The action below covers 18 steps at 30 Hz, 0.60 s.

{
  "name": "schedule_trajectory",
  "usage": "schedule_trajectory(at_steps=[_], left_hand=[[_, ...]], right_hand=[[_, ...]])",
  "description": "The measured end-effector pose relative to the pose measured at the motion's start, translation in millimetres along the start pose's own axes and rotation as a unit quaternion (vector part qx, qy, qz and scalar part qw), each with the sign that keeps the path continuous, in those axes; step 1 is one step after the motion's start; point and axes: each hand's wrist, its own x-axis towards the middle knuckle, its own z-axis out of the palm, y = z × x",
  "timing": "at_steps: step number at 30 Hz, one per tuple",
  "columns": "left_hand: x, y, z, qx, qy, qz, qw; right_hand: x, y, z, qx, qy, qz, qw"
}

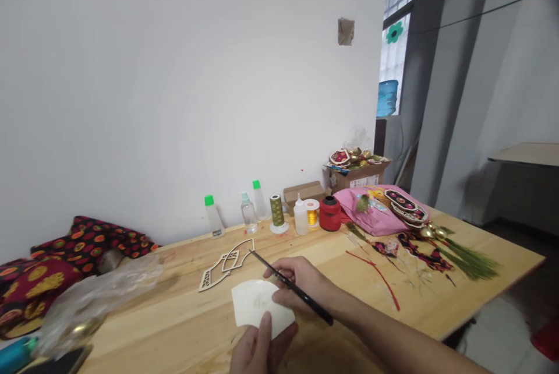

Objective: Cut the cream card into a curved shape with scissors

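My left hand (261, 348) pinches the near edge of a white fan-shaped piece (255, 306) lying on the wooden table (183, 316). My right hand (301, 283) grips a thin black brush (292, 288), whose tip points up and left toward a pale cut-out wooden frame (227, 263). The frame lies flat just beyond the white piece.
Several glue bottles (249, 212), thread spools (276, 212) and a red pot (330, 213) stand along the wall. Pink cloth (375, 211), embroidered pieces, green tassels (469, 260) and a box (358, 171) sit at the right. Patterned fabric (56, 257) and a clear bag (96, 298) lie at the left.
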Motion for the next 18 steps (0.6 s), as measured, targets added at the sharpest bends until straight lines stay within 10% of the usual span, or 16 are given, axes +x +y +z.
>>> schedule_trajectory(at_steps=[18], left_hand=[[16.0,35.9,20.3,0.323,0.064,0.173,0.928]], right_hand=[[28.2,-2.5,-3.5,0.11,0.023,-0.061,0.992]])
